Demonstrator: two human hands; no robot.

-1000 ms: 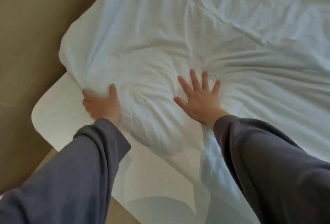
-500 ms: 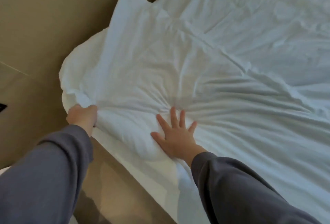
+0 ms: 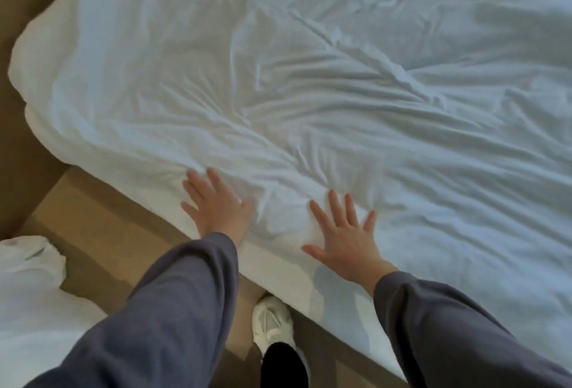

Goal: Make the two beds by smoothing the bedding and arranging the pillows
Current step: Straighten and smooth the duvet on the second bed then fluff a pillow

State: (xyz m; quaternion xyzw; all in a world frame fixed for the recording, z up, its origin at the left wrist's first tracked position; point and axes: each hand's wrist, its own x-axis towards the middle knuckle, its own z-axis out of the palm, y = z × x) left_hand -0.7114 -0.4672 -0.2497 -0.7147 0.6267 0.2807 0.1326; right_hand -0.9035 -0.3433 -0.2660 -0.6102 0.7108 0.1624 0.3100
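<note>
We are pressing our left hand (image 3: 216,206) and right hand (image 3: 343,240), fingers spread flat, on the rumpled duvet (image 3: 309,93) to flatten its creases.

I see plain white bedding (image 3: 309,78), 2 plain slate-grey sleeves (image 3: 173,310), a white shoe (image 3: 272,325), a black trouser leg (image 3: 283,366) and a tan floor (image 3: 93,226).

1. The light is soft and rather dim with a cool cast. The white duvet (image 3: 340,93) reads bluish-grey toward the right and warmer white at its left border.
2. Creases throw gentle, low-contrast shadows, and a broader dark patch lies at the upper right.
3. The left hand (image 3: 216,205) has smeared fingertips, while the right hand (image 3: 343,245) is sharper.
4. Wide-angle distortion bows the mattress edge (image 3: 278,273), and fine detail is soft throughout.
</note>
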